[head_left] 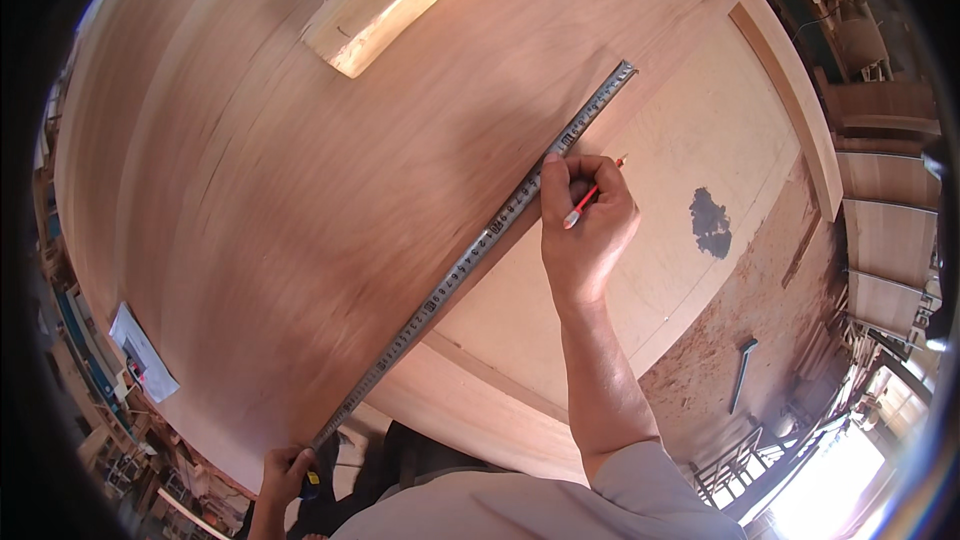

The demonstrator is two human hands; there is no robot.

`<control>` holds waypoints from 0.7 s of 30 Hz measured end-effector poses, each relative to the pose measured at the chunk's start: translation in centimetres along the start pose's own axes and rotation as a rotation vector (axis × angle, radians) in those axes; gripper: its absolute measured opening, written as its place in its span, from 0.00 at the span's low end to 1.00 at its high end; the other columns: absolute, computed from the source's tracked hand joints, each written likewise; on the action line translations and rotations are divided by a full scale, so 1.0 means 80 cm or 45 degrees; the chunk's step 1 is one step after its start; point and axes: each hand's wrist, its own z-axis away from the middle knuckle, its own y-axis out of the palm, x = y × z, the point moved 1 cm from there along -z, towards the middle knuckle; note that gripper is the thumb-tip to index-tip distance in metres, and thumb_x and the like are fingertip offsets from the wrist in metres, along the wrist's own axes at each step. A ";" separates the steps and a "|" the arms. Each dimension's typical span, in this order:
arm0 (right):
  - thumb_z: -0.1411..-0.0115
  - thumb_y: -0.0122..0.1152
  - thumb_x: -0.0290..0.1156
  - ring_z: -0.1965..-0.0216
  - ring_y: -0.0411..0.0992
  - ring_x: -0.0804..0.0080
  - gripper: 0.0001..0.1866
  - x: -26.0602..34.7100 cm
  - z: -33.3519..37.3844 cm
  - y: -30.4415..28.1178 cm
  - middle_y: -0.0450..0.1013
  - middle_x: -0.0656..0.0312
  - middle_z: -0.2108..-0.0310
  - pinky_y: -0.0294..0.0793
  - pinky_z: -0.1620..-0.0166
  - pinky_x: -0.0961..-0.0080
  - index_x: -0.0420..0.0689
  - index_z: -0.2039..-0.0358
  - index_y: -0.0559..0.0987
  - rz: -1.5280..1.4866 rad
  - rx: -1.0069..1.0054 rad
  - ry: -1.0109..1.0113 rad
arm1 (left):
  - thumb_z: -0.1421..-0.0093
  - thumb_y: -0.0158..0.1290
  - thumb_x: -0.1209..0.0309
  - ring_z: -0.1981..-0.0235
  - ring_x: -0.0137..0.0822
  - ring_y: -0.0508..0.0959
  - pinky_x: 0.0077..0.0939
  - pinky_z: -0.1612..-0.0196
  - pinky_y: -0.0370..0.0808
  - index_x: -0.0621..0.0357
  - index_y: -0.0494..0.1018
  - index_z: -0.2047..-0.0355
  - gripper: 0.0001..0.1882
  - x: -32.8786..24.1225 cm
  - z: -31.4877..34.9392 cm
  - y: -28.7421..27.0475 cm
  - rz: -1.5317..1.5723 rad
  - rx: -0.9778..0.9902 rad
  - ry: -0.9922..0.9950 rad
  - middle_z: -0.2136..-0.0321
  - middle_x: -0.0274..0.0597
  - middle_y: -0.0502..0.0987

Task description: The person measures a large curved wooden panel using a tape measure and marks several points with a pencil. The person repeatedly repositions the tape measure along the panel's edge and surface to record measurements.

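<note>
A metal tape measure's blade [462, 268] is drawn out diagonally along the edge of a large reddish-brown wood panel [290, 190]. At the near left, my left hand [284, 474] is closed around the tape's black and yellow case [311, 483]. My right hand [596, 230] is closed with a red pencil [582, 206] between its fingers. The fingertips of that hand touch the blade, short of its far end. Beneath my right forearm lies a paler board [650, 150] with a dark grey patch [710, 223].
A thick light wood piece [400, 5] lies on the panel's far side. White paper [145, 352] rests near its left edge. At the right are a narrow wood strip [795, 105], a blue-grey tool [742, 377] on the dusty floor, and stacked boards [890, 205].
</note>
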 end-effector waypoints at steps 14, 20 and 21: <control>0.37 0.66 0.30 0.84 0.58 0.88 0.12 -0.001 0.001 0.003 0.66 0.71 0.86 0.58 0.79 0.84 0.40 0.75 0.75 -0.048 -0.011 0.012 | 0.32 0.54 0.66 0.78 0.31 0.80 0.25 0.71 0.77 0.70 0.79 0.75 0.19 -0.002 0.002 0.004 0.099 -0.012 -0.048 0.80 0.44 0.80; 0.38 0.67 0.29 0.83 0.58 0.88 0.12 -0.004 -0.001 -0.001 0.66 0.71 0.86 0.58 0.79 0.83 0.40 0.75 0.75 -0.061 -0.001 0.011 | 0.33 0.53 0.69 0.78 0.28 0.80 0.24 0.70 0.77 0.70 0.80 0.74 0.17 -0.009 0.001 0.005 0.069 0.014 -0.072 0.79 0.42 0.82; 0.38 0.67 0.29 0.83 0.58 0.88 0.12 -0.004 -0.001 -0.003 0.66 0.71 0.86 0.58 0.79 0.83 0.40 0.75 0.75 -0.056 -0.007 0.000 | 0.33 0.53 0.69 0.78 0.28 0.80 0.24 0.70 0.77 0.69 0.80 0.74 0.17 -0.013 0.001 0.004 0.064 0.019 -0.068 0.79 0.42 0.82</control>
